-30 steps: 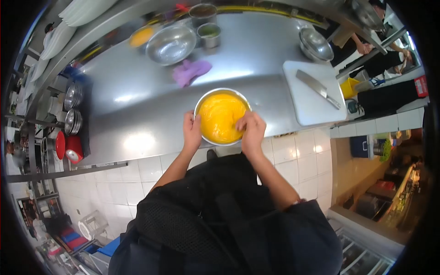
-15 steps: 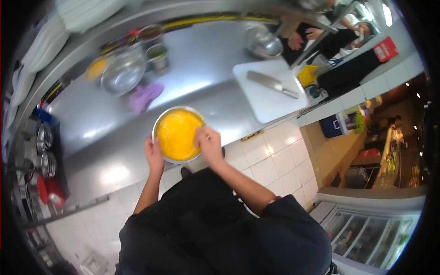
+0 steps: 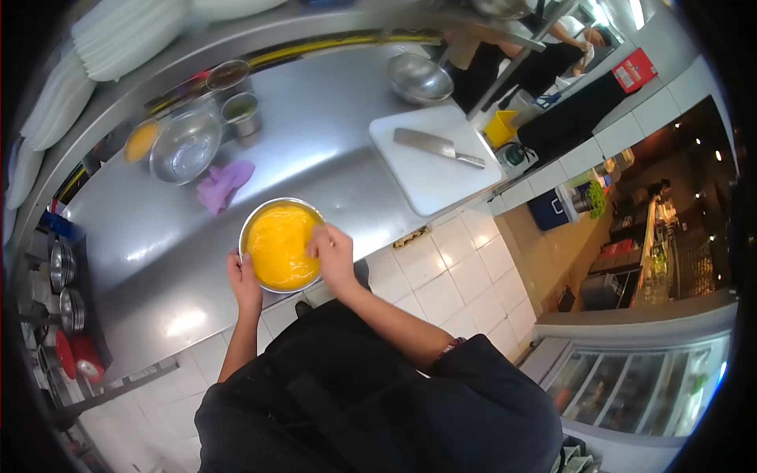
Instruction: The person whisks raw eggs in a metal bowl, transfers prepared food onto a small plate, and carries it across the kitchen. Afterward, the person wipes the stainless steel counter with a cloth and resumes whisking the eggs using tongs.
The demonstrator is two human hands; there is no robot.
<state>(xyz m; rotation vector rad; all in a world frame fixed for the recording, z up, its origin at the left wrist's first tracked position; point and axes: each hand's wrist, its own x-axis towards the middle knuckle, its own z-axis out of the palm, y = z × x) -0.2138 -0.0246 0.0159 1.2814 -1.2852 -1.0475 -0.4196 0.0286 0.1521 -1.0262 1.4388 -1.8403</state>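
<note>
A round metal bowl [image 3: 244, 229] at the front edge of the steel counter holds a bright yellow mixture [image 3: 280, 244]. My left hand [image 3: 245, 282] grips the bowl's left rim, thumb over the edge. Over the bowl's right side is my right hand [image 3: 333, 254], its fingers pinched together at the mixture; what they hold, if anything, is hidden. A purple cloth [image 3: 224, 186] lies on the counter just behind the bowl. To the right, a large knife [image 3: 426, 143] rests on a white cutting board [image 3: 418, 183].
An empty-looking metal bowl [image 3: 185, 146], an orange-filled container [image 3: 141, 142] and a green-filled metal cup [image 3: 240, 114] stand at the back left. Another metal bowl [image 3: 420, 78] is behind the board. Stacked white plates [image 3: 130, 35] sit on the upper shelf. Co-workers are at the upper right.
The view has turned and shifted, so the counter and bowl appear farther left. My left hand keeps its hold on the rim, while my right hand has moved slightly over the mixture.
</note>
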